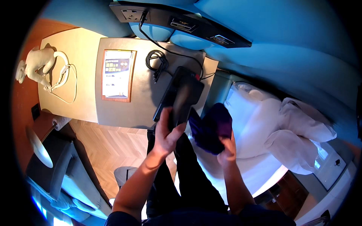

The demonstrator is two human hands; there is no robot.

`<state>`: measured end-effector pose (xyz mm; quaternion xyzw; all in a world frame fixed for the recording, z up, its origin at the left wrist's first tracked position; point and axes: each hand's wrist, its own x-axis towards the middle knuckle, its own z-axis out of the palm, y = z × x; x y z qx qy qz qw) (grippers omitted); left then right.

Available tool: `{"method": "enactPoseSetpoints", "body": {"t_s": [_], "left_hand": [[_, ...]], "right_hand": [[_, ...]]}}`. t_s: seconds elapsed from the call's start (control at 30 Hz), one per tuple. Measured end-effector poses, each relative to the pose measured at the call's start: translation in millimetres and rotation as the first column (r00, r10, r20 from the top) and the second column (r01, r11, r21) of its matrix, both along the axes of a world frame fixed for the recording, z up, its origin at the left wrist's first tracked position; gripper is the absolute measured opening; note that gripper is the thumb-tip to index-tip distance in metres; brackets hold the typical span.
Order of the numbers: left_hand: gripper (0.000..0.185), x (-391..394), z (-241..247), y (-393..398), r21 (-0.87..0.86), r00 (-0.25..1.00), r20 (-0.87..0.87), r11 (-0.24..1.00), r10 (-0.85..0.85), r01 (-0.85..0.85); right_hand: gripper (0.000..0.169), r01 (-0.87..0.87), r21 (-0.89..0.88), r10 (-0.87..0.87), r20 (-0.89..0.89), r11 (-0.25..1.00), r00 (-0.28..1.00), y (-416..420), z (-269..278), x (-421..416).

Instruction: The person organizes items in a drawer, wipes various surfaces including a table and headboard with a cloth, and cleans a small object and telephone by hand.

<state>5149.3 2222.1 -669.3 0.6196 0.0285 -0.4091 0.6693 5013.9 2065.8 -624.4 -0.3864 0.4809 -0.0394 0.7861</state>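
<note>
My left hand [165,135] grips the near end of a black electronic device [183,90], blurred along its middle, with a red spot at its far right corner. The device is held over the grey part of the table, and its exact kind is unclear. On the right, my right hand [228,148] holds a dark purple cloth [213,127] bunched in front of the bed. Just beyond the device lies a coiled black cable [157,63]. Another black cord [175,53] runs from the wall socket down behind the device.
A framed printed sheet [117,76] lies on the grey tabletop [138,113]. Farther left are a white monkey figurine [41,62] and a pale cable. A socket panel [133,14] spans the wall. White pillows [294,149] rest on the bed [249,124]; a sofa [70,180] stands lower left.
</note>
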Motion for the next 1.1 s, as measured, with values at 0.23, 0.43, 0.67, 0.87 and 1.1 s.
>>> {"method": "enactPoseSetpoints", "body": {"t_s": [0.23, 0.43, 0.67, 0.87, 1.1], "left_hand": [[0.059, -25, 68, 33, -0.172, 0.766, -0.641, 0.983, -0.056, -0.072], [0.044, -25, -6, 57, -0.073, 0.845, -0.440, 0.926, 0.303, -0.370], [0.044, -52, -64, 18, 0.323, 0.929, -0.042, 0.885, 0.367, -0.335], [0.041, -44, -59, 17, 0.460, 0.942, 0.041, 0.831, 0.333, -0.313], [0.056, -52, -67, 19, 0.504, 0.970, 0.063, 0.832, 0.233, -0.233]], "right_hand": [[0.040, -0.116, -0.286, 0.069, -0.169, 0.951, 0.983, 1, 8, 102], [0.044, -0.636, -0.771, 0.543, -0.537, -0.006, 0.646, -16, -62, 137], [0.066, -0.829, -0.538, 0.370, -0.809, -0.152, 0.457, 25, -74, 168], [0.069, -0.788, -0.577, 0.652, -0.686, -0.215, 0.324, -7, -72, 176], [0.067, -0.805, -0.531, 0.489, -0.794, -0.265, 0.363, 29, -67, 189]]}}
